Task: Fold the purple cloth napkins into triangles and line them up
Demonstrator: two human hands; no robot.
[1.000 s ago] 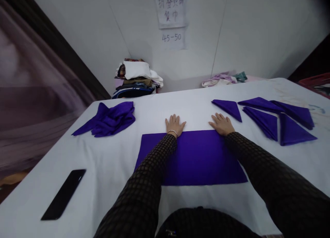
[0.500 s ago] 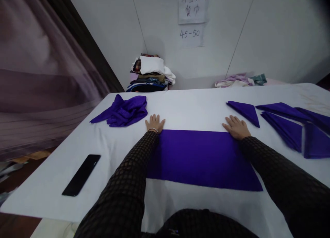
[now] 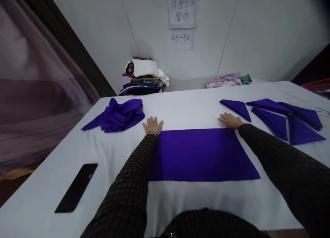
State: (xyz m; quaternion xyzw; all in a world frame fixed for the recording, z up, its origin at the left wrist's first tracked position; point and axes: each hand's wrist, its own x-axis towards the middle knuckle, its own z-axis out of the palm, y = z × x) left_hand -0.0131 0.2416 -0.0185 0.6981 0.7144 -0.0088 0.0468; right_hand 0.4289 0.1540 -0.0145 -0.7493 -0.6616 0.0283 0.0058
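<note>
A purple cloth point(image 3: 201, 155) folded into a long rectangle lies flat on the white table point(image 3: 180, 111) in front of me. My left hand point(image 3: 153, 125) rests palm down, fingers spread, at the cloth's far left corner. My right hand point(image 3: 230, 120) lies flat with fingers stretched out at the far right corner. Neither hand holds anything. Both arms wear dark checked sleeves.
A heap of unfolded purple cloths point(image 3: 117, 115) sits at the left. Several purple cloths folded into triangles point(image 3: 278, 116) lie at the right. A black phone point(image 3: 76, 187) lies near the front left edge. Stacked clothes point(image 3: 143, 76) stand behind the table by the wall.
My hands have slid apart along the cloth's far edge, from near its middle out to its two far corners. The cloth stays flat.
</note>
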